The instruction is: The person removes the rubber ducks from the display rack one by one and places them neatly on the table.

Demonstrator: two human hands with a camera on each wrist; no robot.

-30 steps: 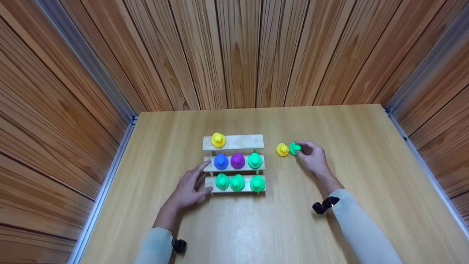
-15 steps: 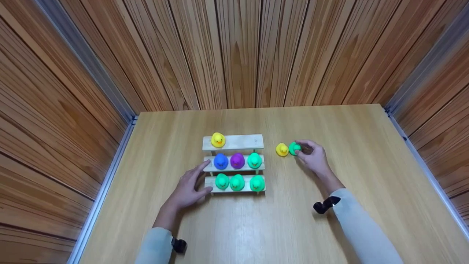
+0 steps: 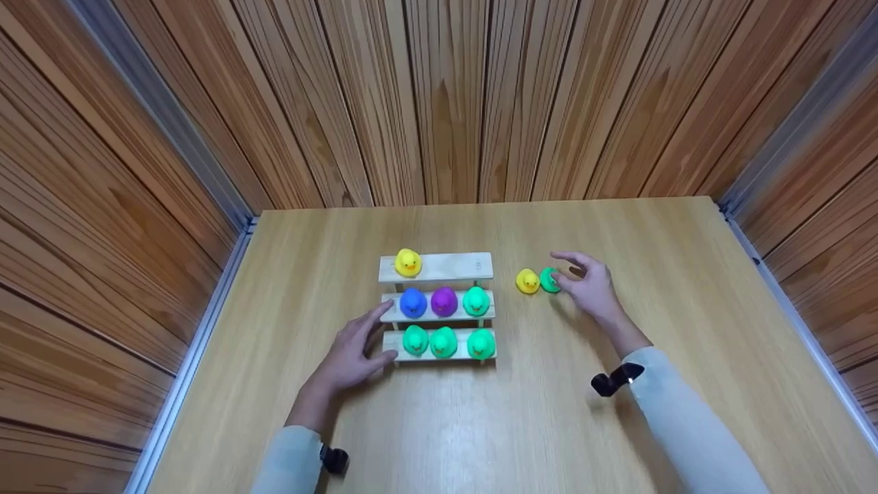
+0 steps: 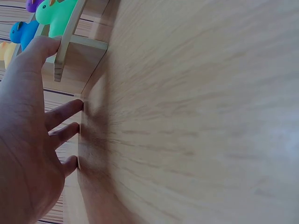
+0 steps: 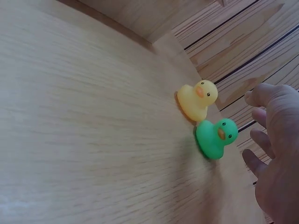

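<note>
In the head view a stepped wooden rack (image 3: 446,266) with three tiers stands left of centre. A yellow rubber duck (image 3: 408,263) sits at the left of its top tier. Blue (image 3: 413,302), purple (image 3: 444,302) and green ducks share the middle tier; more green ducks (image 3: 444,342) line the lowest. My left hand (image 3: 350,353) touches the rack's left side, thumb at the lowest tier (image 4: 58,60), lower fingers spread toward the table. Holding nothing, my right hand (image 3: 588,285) hovers just right of a green duck (image 5: 212,137), which stands against another yellow duck (image 5: 198,99) on the table.
Wood-plank walls (image 3: 446,103) enclose the tabletop (image 3: 453,425) at the back and both sides. Grey metal rails (image 3: 802,322) run along the table's sides. A black wrist camera (image 3: 614,379) sits on each sleeve.
My right hand has let go of the green duck and drawn slightly up and to the right, its fingers spreading. The left hand and the rack stay put.
</note>
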